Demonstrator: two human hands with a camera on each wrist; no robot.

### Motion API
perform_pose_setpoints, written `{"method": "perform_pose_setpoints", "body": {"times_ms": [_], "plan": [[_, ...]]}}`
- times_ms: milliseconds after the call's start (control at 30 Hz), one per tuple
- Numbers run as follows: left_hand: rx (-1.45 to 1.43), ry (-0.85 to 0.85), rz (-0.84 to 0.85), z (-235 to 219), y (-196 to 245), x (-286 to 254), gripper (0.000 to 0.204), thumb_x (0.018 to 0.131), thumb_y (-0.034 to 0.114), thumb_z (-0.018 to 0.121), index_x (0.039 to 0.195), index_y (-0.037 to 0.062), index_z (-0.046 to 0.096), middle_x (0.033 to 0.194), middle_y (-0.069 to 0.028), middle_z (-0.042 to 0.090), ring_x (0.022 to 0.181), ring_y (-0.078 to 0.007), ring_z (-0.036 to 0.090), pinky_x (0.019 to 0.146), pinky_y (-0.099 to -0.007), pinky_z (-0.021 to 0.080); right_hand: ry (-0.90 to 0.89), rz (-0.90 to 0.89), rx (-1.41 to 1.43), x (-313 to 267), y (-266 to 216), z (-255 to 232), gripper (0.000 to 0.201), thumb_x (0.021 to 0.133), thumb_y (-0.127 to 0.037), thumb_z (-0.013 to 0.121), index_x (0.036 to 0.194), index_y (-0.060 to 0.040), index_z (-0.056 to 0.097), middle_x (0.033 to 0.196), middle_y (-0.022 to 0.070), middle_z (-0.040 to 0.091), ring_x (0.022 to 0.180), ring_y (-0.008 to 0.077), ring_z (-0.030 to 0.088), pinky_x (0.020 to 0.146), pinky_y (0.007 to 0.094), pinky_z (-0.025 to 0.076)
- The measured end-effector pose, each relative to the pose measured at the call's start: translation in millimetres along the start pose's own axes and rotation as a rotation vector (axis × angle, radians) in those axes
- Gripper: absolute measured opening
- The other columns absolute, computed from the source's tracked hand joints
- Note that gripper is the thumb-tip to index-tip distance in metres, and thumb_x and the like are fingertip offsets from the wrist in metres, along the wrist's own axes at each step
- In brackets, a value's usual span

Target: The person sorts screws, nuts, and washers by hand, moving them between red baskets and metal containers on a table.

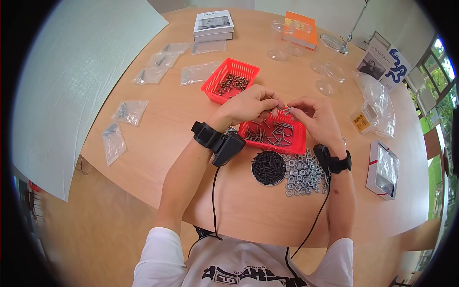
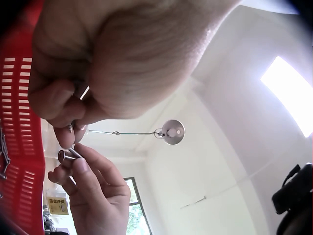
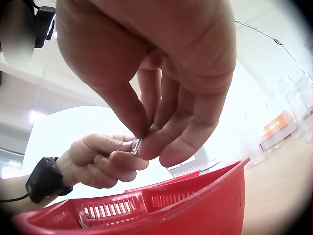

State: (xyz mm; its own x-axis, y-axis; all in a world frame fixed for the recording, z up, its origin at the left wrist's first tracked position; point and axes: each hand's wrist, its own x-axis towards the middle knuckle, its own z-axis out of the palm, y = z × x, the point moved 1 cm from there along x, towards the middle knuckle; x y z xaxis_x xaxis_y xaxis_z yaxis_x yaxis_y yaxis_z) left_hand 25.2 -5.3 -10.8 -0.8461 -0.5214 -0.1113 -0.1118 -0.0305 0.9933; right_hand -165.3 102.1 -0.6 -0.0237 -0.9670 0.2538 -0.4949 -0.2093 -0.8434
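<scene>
Both hands meet above the near red basket (image 1: 300, 143), which holds loose silvery screws (image 1: 275, 133). My right hand (image 1: 318, 115) pinches a metal screw (image 1: 287, 110) between thumb and fingertips; its round cylindrical head (image 2: 64, 155) shows in the left wrist view, with a second thin shank (image 2: 75, 152) beside it. My left hand (image 1: 251, 103) has its fingers curled at the same spot, and a small metal tip (image 2: 71, 128) pokes out between them. A threaded screw (image 3: 137, 145) spans the two hands' fingertips in the right wrist view. The curled left fingers hide most of their piece.
Another red basket (image 1: 210, 88) with brownish screws stands behind the left hand. Nearer me are a round dish of black screws (image 1: 268, 168) and a spread of washers and nuts (image 1: 303, 177). Screw bags (image 1: 129, 112), clear jars (image 1: 278, 40), books (image 1: 213, 26) and a box (image 1: 382, 170) lie around.
</scene>
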Motion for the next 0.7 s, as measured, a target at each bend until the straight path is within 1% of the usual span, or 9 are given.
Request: {"method": "perform_pose_setpoints", "body": {"times_ms": [233,333,367,467,567,633,700], "plan": [[0.08,0.035,0.028,-2,-1,2,0.013,0.104,0.011,0.05,0.107,0.0029,0.061,0.077,0.0002,0.057,0.06,-0.0039,0.046,0.049,-0.0197,0.035,-0.032,-0.02,-0.081,1,8,2,0.019,0.091,-0.01,0.068,0.103,0.0048,0.072,0.084,0.0133,0.075,0.075,0.0168,0.072,0.073,0.0299,0.057],[0.137,0.058,0.041,0,-2,2,0.013,0.103,0.011,0.051,0.106,0.0026,0.06,0.077,-0.0004,0.058,0.059,-0.0042,0.047,0.049,-0.0203,0.036,-0.075,0.027,-0.109,1,6,2,0.016,0.095,-0.007,0.067,0.104,0.0062,0.071,0.087,0.0075,0.074,0.082,0.0108,0.069,0.075,0.0258,0.056],[0.158,0.067,0.045,0,-2,2,0.013,0.103,0.012,0.052,0.106,0.0025,0.06,0.076,-0.0005,0.058,0.059,-0.0043,0.048,0.049,-0.0205,0.036,-0.091,0.05,-0.11,0,4,2,0.017,0.095,-0.007,0.067,0.104,0.0062,0.071,0.086,0.0071,0.074,0.081,0.0109,0.069,0.075,0.0257,0.056],[0.272,0.065,0.033,-2,2,1,0.019,0.1,0.013,0.054,0.104,-0.0022,0.066,0.083,-0.006,0.067,0.07,-0.0098,0.06,0.06,-0.0275,0.049,-0.141,0.107,-0.12,0,0,2,0.017,0.096,-0.009,0.066,0.103,0.0062,0.071,0.083,0.0059,0.073,0.077,0.011,0.069,0.073,0.0256,0.056],[0.369,0.053,0.074,4,12,-6,0.016,0.101,0.013,0.054,0.104,0.0007,0.064,0.078,-0.0004,0.062,0.064,-0.005,0.053,0.053,-0.0229,0.041,-0.2,0.136,-0.155,-1,0,2,0.019,0.096,-0.012,0.066,0.099,0.0055,0.071,0.08,0.0055,0.072,0.075,0.0111,0.069,0.071,0.0259,0.056],[0.425,0.053,0.115,3,6,-2,0.017,0.1,0.012,0.054,0.103,-0.0002,0.066,0.079,-0.0009,0.062,0.068,-0.0061,0.056,0.058,-0.0242,0.044,-0.24,0.143,-0.198,-2,-2,1,0.02,0.097,-0.015,0.066,0.097,0.005,0.071,0.077,0.0061,0.072,0.073,0.0111,0.068,0.07,0.0262,0.055],[0.47,0.053,0.136,2,2,-1,0.018,0.099,0.012,0.054,0.102,-0.001,0.066,0.08,-0.0015,0.063,0.072,-0.0074,0.058,0.063,-0.0254,0.047,-0.24,0.111,-0.263,-2,-5,2,0.022,0.097,-0.017,0.066,0.095,0.0046,0.07,0.073,0.0065,0.069,0.069,0.0109,0.065,0.066,0.0272,0.052]]}}
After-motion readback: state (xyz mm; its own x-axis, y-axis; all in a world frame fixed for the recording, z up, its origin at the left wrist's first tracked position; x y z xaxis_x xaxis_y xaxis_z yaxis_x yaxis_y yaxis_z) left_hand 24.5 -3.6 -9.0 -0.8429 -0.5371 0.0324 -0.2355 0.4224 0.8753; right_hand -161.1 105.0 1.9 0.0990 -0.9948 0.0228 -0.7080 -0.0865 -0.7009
